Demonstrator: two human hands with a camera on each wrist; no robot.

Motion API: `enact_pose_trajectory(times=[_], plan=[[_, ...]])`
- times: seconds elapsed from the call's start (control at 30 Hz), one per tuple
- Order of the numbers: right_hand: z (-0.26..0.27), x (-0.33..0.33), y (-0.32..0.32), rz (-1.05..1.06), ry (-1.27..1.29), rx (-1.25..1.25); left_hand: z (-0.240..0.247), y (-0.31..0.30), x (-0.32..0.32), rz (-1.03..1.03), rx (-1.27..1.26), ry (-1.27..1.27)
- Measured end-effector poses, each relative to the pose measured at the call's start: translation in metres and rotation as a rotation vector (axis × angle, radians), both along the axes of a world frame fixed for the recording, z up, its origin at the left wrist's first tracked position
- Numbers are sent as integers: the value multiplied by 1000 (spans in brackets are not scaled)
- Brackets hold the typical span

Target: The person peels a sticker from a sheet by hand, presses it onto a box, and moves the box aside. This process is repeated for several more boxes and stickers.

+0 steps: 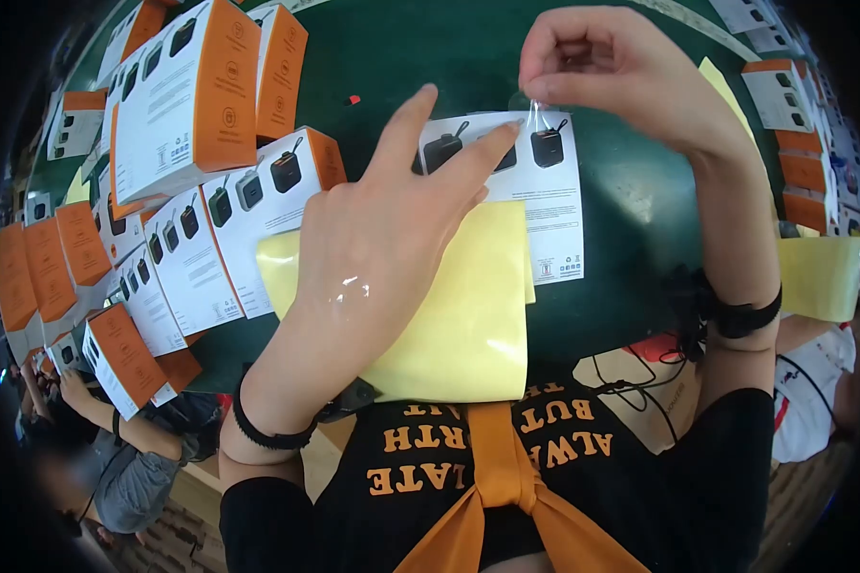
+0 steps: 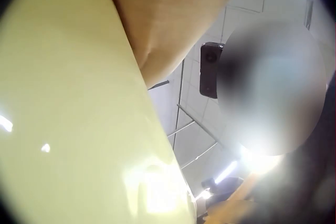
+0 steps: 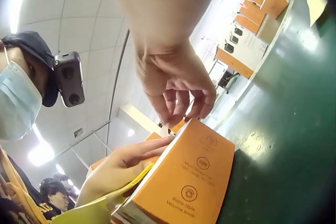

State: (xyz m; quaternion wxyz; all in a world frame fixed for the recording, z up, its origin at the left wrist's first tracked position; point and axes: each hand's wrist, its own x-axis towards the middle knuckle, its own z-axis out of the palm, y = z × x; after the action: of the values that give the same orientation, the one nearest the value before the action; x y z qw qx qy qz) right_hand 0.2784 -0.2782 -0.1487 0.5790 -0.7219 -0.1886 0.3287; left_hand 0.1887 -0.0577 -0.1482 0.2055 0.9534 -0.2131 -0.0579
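Observation:
A white and orange box (image 1: 554, 224) with speaker pictures lies on the green table (image 3: 283, 145); its orange side (image 3: 191, 174) faces the right wrist view. My left hand (image 1: 382, 229) rests over the box with index and middle fingers stretched out and spread, its thumb hidden in the head view. Beneath that hand a glossy yellow sheet (image 1: 468, 325) covers part of the box; the sheet (image 2: 79, 108) also fills much of the left wrist view. Above the box's far edge, my right hand (image 1: 621, 81) pinches a thin clear strip (image 1: 537, 116) between thumb and fingertips.
Stacked boxes (image 1: 177, 95) crowd the left side of the table, and more boxes (image 1: 798, 143) stand at the right. A small red piece (image 1: 354, 99) lies beyond the left hand. Another yellow sheet (image 1: 817, 277) is at far right. Other people sit on both sides.

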Motion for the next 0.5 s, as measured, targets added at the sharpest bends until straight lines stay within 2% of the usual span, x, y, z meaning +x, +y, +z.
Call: enact_pose_trajectory(times=[0.07,0.1,0.23,0.3,0.5], plan=[[3,3,-3,-118,-23,30,-1,1,0,-5,-82,53],[-2,5,-6,-147,7,161,-1,2,1,-8,-162,97],[0,7,2,-95,76,178,-4,6,7,-24,-240,137],[-7,7,6,-64,103,102,-6,7,8,-41,-298,134],[-5,12,12,4,172,55,-5,7,10,-41,-305,160]])
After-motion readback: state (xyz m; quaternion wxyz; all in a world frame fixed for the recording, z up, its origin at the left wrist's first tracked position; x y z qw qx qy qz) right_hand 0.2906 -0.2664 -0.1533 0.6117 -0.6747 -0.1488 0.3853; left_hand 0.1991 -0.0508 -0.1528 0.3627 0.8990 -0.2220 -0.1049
